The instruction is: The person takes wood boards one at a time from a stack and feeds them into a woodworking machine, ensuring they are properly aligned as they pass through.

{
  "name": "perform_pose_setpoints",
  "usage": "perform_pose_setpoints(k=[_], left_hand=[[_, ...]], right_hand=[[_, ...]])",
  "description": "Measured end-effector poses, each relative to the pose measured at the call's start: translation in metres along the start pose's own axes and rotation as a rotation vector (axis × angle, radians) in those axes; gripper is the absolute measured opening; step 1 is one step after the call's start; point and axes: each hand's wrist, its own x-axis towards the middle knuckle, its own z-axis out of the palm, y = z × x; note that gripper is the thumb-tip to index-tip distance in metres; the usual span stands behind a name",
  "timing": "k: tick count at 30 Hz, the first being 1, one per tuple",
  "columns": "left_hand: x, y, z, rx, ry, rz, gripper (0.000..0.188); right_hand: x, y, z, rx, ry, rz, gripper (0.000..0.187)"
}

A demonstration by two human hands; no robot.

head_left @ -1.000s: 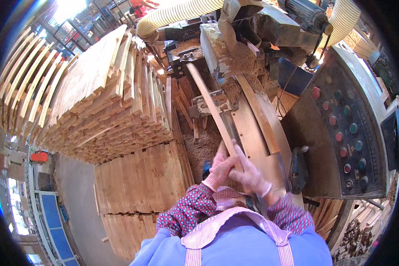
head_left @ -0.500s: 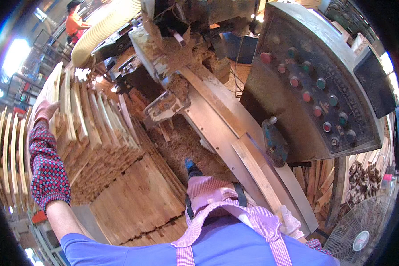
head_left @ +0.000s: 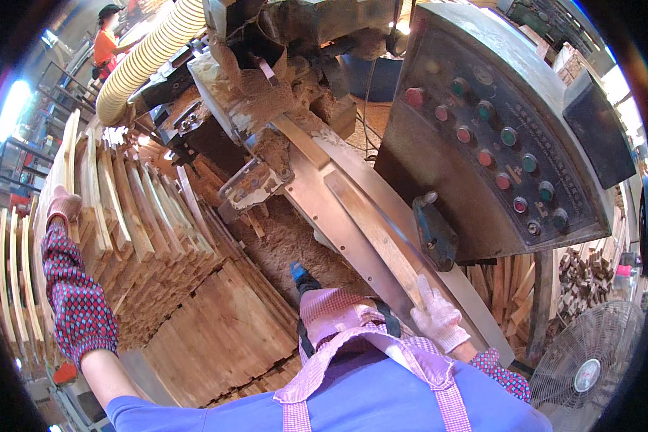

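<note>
So, the wooden strip (head_left: 374, 234) lies lengthwise on the metal surface (head_left: 327, 212), which seems to carry its weight, just behind another strip (head_left: 301, 142). The right hand (head_left: 439, 317) meets its near end, fingers stretched forward, apparently steadying it; gripping or not, can't tell. Over left, the left hand (head_left: 64, 203) touches the stacked boards (head_left: 137, 216), maybe for support, its finger closure unclear.

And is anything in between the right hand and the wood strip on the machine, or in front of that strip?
Nothing visible between them: the right hand is on the near end of the wood strip. Ahead of its far end, another strip lies on the machine bed; I can't tell if they touch.
</note>
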Motion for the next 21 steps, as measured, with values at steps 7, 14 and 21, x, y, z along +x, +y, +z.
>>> perform_pose_setpoints(k=[7,14,21], left_hand=[[-0.224,0.034,-0.098,-1.263,-0.046,0.025,0.056],[-0.4,0.144,-0.035,-1.949,0.015,0.261,0.072],[-0.471,0.214,0.044,-2.348,-0.384,-0.094,0.071]], right_hand=[[0.065,0.008,0.071,-0.201,0.543,-0.379,0.058],[0.159,-0.047,0.047,-0.144,0.607,-0.449,0.049],[0.321,-0.144,-0.009,-0.262,0.615,-0.507,0.042]])
